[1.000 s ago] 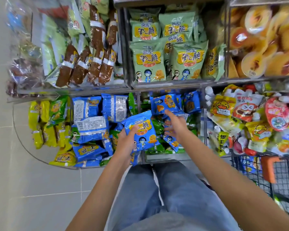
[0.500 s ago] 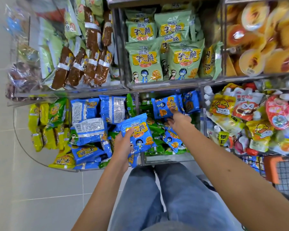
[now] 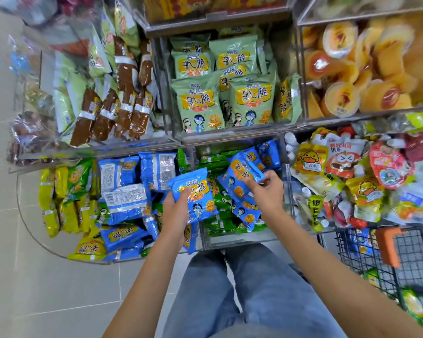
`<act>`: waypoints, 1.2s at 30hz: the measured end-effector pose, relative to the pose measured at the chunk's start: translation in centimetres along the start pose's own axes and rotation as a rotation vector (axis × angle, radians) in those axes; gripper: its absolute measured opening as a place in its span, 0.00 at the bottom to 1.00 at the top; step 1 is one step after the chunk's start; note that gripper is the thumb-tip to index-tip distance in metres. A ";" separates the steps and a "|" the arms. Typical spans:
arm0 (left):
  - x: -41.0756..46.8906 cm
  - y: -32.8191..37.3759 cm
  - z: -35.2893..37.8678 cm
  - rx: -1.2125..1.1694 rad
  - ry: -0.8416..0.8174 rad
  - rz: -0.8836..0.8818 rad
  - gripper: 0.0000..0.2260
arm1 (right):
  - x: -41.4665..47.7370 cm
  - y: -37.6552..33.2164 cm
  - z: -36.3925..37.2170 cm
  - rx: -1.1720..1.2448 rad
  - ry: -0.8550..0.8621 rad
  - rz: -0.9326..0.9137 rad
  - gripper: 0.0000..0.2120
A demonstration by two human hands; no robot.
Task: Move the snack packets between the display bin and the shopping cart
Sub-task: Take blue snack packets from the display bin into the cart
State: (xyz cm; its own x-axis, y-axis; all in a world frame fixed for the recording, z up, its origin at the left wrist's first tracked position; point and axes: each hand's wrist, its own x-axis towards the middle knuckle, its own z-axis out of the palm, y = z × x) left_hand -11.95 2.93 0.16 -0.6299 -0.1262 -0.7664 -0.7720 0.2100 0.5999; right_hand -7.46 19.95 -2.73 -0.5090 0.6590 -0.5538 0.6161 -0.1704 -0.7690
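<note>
While the left hand (image 3: 175, 212) grips one blue snack packet (image 3: 193, 191) over the display bin's (image 3: 232, 241) front edge, right hand (image 3: 266, 192) fingers (image 3: 254, 185) pinch a second packet (image 3: 242, 170) inside; picking seems underway, next carrying both to the shopping cart (image 3: 405, 250).

Blue packet (image 3: 197, 191) in left hand (image 3: 175, 212), second packet (image 3: 242, 170) in right hand (image 3: 266, 192)

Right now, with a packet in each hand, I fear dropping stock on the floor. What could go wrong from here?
1. The right hand seems only to pinch its blue packet by an edge; it may slip on the way to the shopping cart.
2. The left hand holds a second blue packet near the display bin's front wall; if dropped, it could land on the floor.
</note>
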 end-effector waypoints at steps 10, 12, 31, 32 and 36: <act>0.4 0.3 0.7 0.082 -0.059 0.016 0.29 | -2.1 -2.6 -1.9 0.056 -0.438 -0.073 0.06; 0.5 0.4 0.5 0.089 -0.043 0.007 0.28 | -1.6 -3.3 -2.2 0.055 -0.457 -0.079 0.09; 0.3 2.0 0.2 0.285 0.147 0.368 0.29 | -1.2 -4.3 0.6 0.110 -0.335 -0.066 0.16; 0.2 2.0 0.3 0.306 0.152 0.388 0.29 | -1.4 -4.3 0.9 0.123 -0.334 -0.041 0.16; 0.0 2.1 1.5 -0.052 -0.115 0.114 0.27 | -2.4 -4.3 2.9 0.131 -0.389 0.008 0.13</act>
State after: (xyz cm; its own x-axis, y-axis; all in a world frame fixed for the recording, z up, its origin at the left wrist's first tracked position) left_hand -13.45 4.79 1.10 -0.7021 0.0076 -0.7120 -0.7012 0.1662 0.6933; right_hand -10.63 16.96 1.00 -0.7096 0.3352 -0.6198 0.5519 -0.2825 -0.7846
